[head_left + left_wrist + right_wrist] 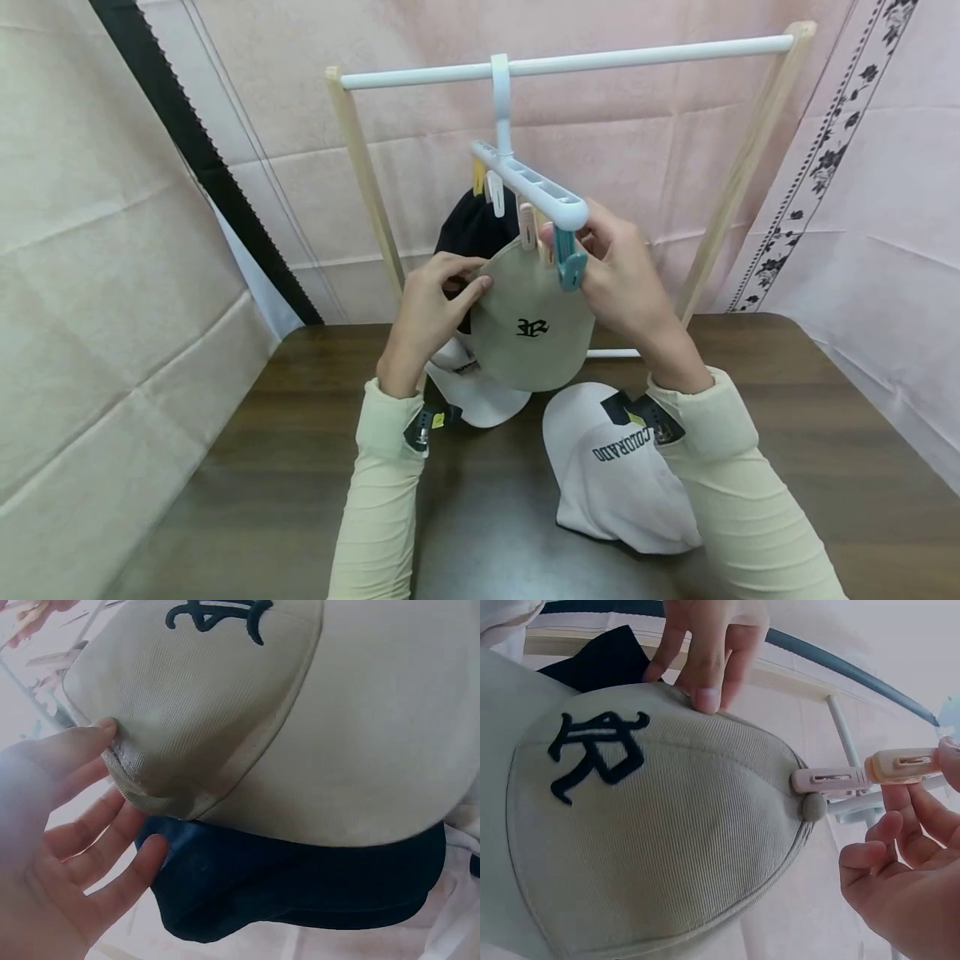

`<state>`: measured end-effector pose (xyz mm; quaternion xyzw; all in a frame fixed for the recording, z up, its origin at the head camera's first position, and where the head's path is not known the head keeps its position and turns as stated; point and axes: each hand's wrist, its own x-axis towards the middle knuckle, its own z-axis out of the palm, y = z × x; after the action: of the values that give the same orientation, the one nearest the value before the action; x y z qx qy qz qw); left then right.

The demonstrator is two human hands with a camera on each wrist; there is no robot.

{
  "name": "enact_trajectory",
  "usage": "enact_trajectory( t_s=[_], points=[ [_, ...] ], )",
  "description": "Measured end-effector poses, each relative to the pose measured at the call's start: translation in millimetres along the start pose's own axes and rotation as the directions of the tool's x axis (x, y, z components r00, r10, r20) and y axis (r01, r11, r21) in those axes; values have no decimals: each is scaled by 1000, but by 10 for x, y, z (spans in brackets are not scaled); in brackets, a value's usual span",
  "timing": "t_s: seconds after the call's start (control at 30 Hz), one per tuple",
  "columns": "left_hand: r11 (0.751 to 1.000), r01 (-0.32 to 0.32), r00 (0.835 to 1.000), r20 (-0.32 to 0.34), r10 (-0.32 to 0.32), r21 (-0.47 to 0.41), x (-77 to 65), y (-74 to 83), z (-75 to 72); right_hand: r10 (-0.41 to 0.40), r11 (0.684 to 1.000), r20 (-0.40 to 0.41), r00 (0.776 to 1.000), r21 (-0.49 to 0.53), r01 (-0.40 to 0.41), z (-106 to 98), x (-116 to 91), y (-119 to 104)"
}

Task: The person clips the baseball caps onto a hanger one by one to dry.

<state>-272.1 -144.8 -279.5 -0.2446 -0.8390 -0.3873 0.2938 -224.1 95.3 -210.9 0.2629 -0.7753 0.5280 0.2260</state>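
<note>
A beige cap (534,358) with dark embroidered letters hangs below a light blue clip hanger (551,196). My left hand (431,312) pinches the edge of its crown between thumb and fingers, the other fingers spread in the left wrist view. A pink clip (829,779) bites the crown beside the top button. Next to it, my right hand (907,862) pinches a cream clip (904,765) with thumb and finger; in the head view the hand is partly behind a teal clip (570,258). Behind the beige cap is a dark navy cap (292,881).
The hanger hooks over the white bar (420,77) of a wooden-sided rack (367,175). On the brown table (247,500) lie a white cap lettered COLORADO (615,492), near my right forearm, and another white cap (483,404) under the hanging ones.
</note>
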Motion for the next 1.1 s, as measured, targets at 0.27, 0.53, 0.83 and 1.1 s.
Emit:
enact_trajectory(
  t_s=[0.27,0.53,0.83,1.1],
  points=[
    [980,197,977,-77,-197,-12,-38,-214,-165,22,998,-10,1000,59,-21,-10,-8,51],
    [793,509,792,179,-584,336,-173,-532,-255,41,993,-9,999,115,-39,-61,-33,84],
    [532,636,571,123,-812,559,-426,-843,-197,11,992,2,1000,129,-11,-1,-53,194],
    [546,700,563,115,-818,460,-420,-1068,-75,26,996,-64,998,87,-20,-141,-134,233]
  ],
)
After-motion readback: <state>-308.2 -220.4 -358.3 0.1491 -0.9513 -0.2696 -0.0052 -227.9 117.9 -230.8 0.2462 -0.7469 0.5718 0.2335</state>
